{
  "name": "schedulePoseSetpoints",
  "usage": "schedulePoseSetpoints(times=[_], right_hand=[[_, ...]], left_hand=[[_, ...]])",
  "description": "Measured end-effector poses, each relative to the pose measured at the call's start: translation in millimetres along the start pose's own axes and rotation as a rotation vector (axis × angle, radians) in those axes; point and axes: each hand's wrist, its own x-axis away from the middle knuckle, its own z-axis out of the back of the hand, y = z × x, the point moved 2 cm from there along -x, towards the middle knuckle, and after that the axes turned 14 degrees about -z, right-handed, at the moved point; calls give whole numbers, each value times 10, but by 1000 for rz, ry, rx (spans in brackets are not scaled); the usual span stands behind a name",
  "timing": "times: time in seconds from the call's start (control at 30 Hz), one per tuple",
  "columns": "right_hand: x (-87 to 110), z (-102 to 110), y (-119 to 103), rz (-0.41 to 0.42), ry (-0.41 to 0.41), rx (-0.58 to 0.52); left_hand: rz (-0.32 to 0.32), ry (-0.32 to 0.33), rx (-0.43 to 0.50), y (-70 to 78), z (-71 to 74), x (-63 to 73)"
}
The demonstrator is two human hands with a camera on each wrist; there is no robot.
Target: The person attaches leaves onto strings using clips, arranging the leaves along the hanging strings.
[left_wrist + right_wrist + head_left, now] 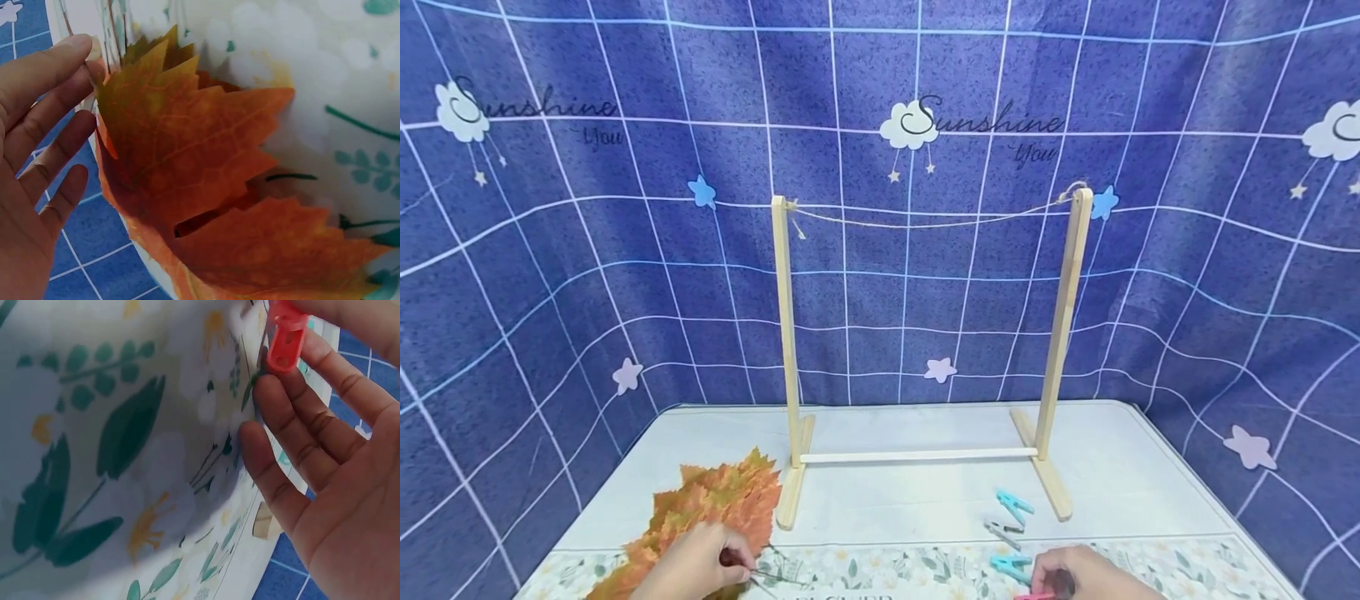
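Note:
An orange maple leaf (181,137) has its thin stem pinched between the thumb and index finger of my left hand (703,560). This leaf is among a fanned pile of artificial maple leaves (722,496) at the front left of the table. At the front right, my right hand (1090,575) grips a red clothespin (287,347) between thumb and fingers, its other fingers loosely bent. Beside that hand lies a teal clothespin (1011,567). Farther back are a grey clothespin (1003,530) and another teal clothespin (1015,505).
A wooden stand (784,333) rises from the white table (917,500), with a sagging twine (910,225) tied between its two posts and a low crossbar (917,455). A floral cloth (917,567) covers the front edge. Blue grid curtain (880,317) surrounds the table's back and sides.

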Motion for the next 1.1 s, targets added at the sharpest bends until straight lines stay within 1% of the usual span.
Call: schedulePoseSetpoints(times=[0.1, 0.23, 0.3, 0.37, 0.43, 0.53, 0.6, 0.73, 0.83, 0.97, 1.1], right_hand=[[11, 29, -12, 1, 24, 8], [9, 66, -59, -43, 47, -5], [7, 89, -95, -50, 65, -3], [-1, 112, -127, -36, 91, 10], [-13, 132, -155, -19, 121, 29], [-36, 156, -176, -3, 177, 72], [-48, 164, -185, -18, 206, 75], [-73, 176, -196, -46, 277, 68], [-99, 196, -227, -62, 337, 70], [-140, 245, -298, -105, 412, 72], [-177, 297, -375, -160, 479, 61]], left_hand=[[-12, 13, 12, 14, 37, -7], [-37, 35, 11, 44, 84, -13], [-58, 47, -9, 70, 107, -19], [-91, 68, -53, 102, 124, -26], [-99, 85, -91, 133, 141, -32], [-97, 107, -134, 174, 160, -52], [-76, 119, -152, 193, 171, -69], [-60, 152, -212, 230, 202, -119], [-71, 190, -256, 278, 232, -160], [-104, 266, -331, 365, 264, -218], [-92, 313, -342, 451, 299, -275]])
